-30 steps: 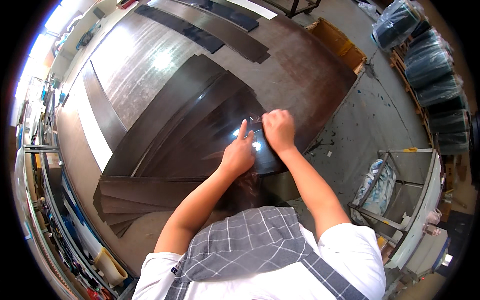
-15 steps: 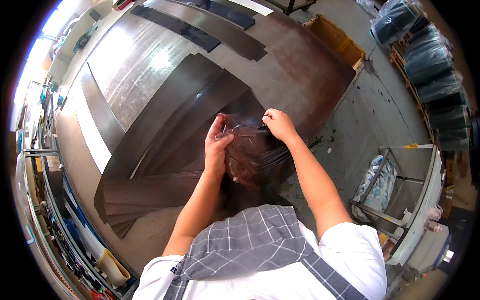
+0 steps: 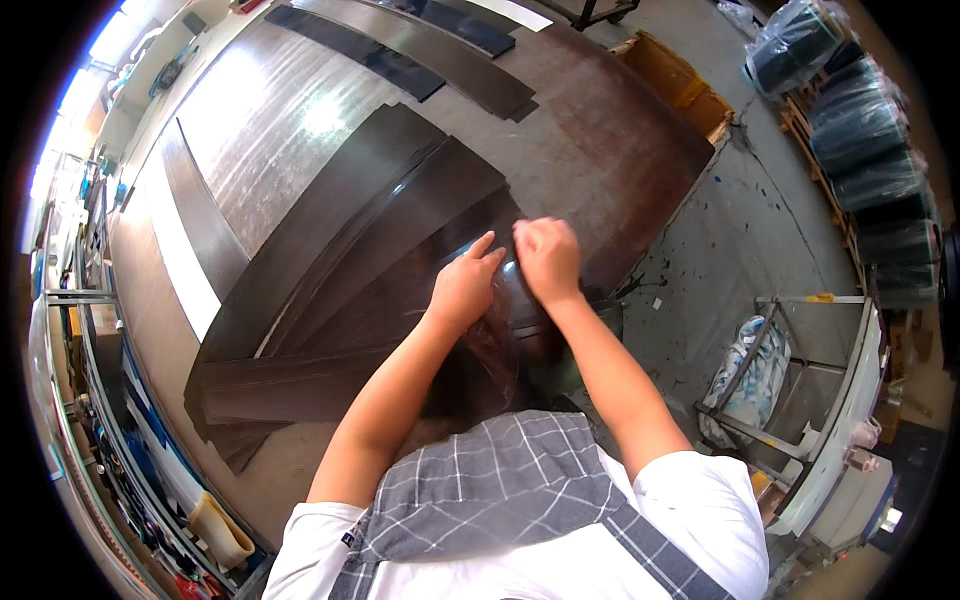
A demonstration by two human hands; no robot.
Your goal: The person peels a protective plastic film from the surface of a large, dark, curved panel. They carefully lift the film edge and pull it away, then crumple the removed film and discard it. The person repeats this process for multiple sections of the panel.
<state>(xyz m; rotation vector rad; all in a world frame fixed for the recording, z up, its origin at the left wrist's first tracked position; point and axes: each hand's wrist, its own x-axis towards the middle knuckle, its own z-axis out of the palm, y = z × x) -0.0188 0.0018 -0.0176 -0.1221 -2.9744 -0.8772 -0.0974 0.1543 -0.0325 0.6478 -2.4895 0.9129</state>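
Crumpled clear plastic film (image 3: 497,350) hangs from my left hand (image 3: 466,285), whose fingers are bent round it with the index finger pointing away from me. Close beside it on the right is my right hand (image 3: 547,258), fingers curled in and a little smeared by motion; what they pinch is hidden. Both hands are above the near right part of a fanned stack of long, dark brown sheets (image 3: 350,240). Several of the sheets spread out leftward, overlapping one another. My hands and the film hide part of the stack's right end.
The stack lies on a large brown worktable (image 3: 610,150). Dark strips (image 3: 360,55) and a white strip (image 3: 180,250) rest farther off. An open cardboard box (image 3: 680,85) stands past the right edge. At right are a metal frame cart (image 3: 790,370) and plastic-wrapped rolls (image 3: 855,120).
The film, earlier spread between my hands, now hangs narrower beneath the left one. My left hand has moved right and turned its back upward; the right hand has shifted slightly left.
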